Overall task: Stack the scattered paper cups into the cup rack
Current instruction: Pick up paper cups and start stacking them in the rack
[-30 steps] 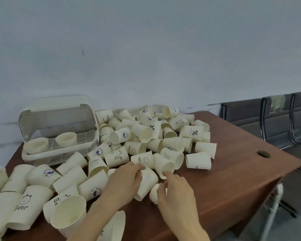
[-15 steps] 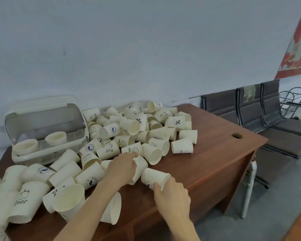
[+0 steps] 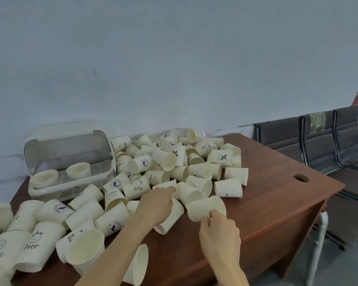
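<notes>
Both hands low centre, apart, each on its own cup. Right hand [image 3: 219, 230] pinches the base end of a tipped paper cup [image 3: 207, 206], cup lifted just off the table [image 3: 277, 193], mouth facing away toward the pile. Left hand [image 3: 156, 205] curls over another cup [image 3: 171, 216] lying on its side on the table, fingers wrapped over its upper end, fingertips touching a cup behind. Scattered cups [image 3: 174, 162] heaped beyond and left of both hands, mostly on their sides, some printed HELLO, Bear, %. Cup rack [image 3: 68, 162] at back left of table, lid up, well apart from both hands; two cups [image 3: 79, 170] sit upright inside. Dark chairs [image 3: 318, 141] along the wall at right.
</notes>
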The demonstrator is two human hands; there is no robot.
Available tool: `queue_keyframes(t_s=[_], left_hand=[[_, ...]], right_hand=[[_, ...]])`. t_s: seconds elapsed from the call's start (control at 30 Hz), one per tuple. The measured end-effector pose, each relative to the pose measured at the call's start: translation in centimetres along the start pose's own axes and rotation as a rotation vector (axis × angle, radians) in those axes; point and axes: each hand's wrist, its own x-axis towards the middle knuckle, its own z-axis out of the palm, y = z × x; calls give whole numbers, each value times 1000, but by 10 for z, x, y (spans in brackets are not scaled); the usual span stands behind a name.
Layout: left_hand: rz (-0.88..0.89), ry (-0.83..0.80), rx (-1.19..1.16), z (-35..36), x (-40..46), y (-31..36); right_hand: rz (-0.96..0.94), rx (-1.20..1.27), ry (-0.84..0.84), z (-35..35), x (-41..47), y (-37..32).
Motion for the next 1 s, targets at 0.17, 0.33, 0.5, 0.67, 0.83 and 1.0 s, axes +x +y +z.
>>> queue_keyframes(t_s=[0.17,0.33,0.5,0.67,0.83,1.0], left_hand=[[17,-113,110,3,12,4],[28,-174,159,6,19,3],[19,-134,105,1,18,1],[20,-49,-32,-14,9,-6],[-31,73,-154,-31,-2,-18],[-98,202,-240,-44,-8,-44]], right_hand=[[-84,-53,32,-8,22,-16],[-170,-113,13,-3,42,-33],[-236,-142,26,3,61,-45],[-268,-151,80,6,80,-52],[-341,-176,133,10,94,-68],[-432,-218,130,17,96,-93]])
